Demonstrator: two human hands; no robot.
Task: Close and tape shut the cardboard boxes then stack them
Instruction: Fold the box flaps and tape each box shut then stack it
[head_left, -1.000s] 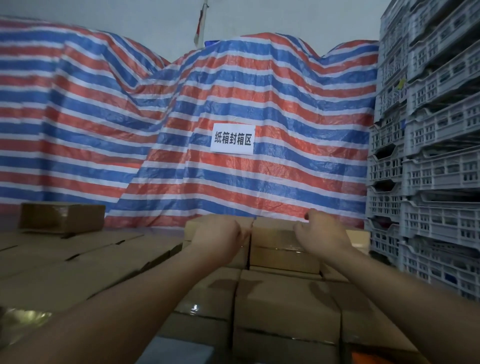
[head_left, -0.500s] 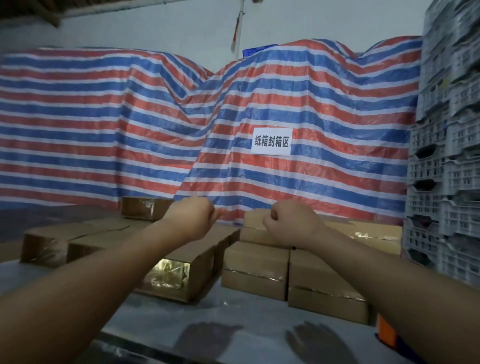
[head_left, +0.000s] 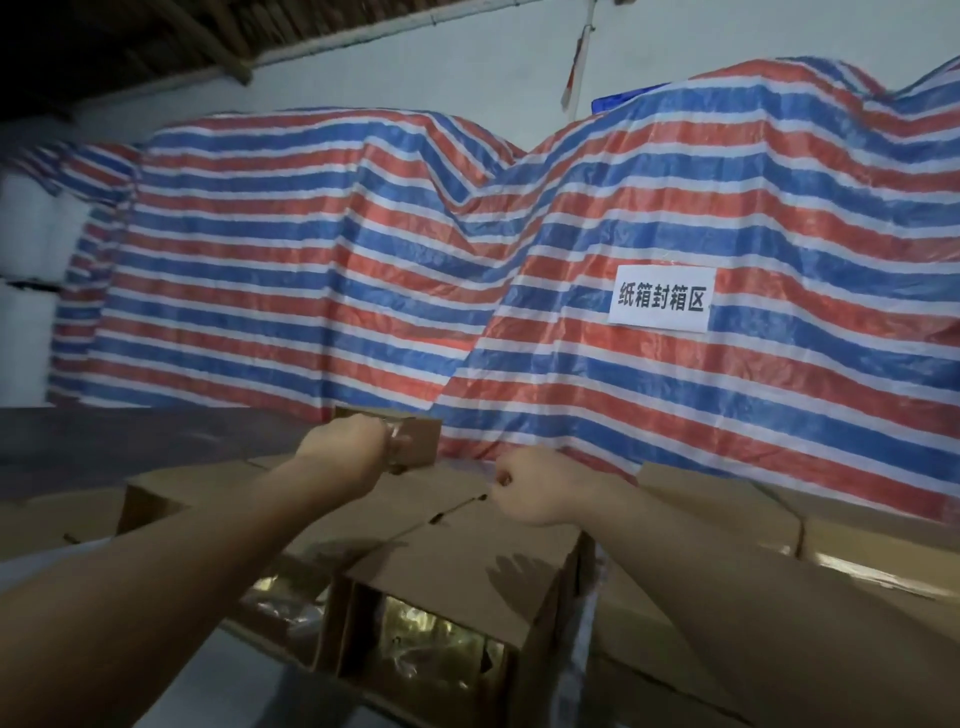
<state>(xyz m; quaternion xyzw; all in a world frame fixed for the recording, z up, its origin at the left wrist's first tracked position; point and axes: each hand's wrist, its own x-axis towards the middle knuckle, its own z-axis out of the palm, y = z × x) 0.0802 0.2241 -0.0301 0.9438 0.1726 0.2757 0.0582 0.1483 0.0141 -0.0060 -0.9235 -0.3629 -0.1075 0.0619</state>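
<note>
Cardboard boxes (head_left: 457, 566) are lying taped and stacked across the table, suggesting stacking is well along, while the left hand (head_left: 345, 449) and right hand (head_left: 540, 488) are hovering clenched, seemingly grasping nothing.

Left hand (head_left: 345, 447) gripping small box (head_left: 410, 439); right hand (head_left: 535, 491) fisted, striped tarp (head_left: 311, 270) behind

Grey work surface (head_left: 130, 447), seemingly a table; cardboard boxes (head_left: 457, 566) directly on it
</note>
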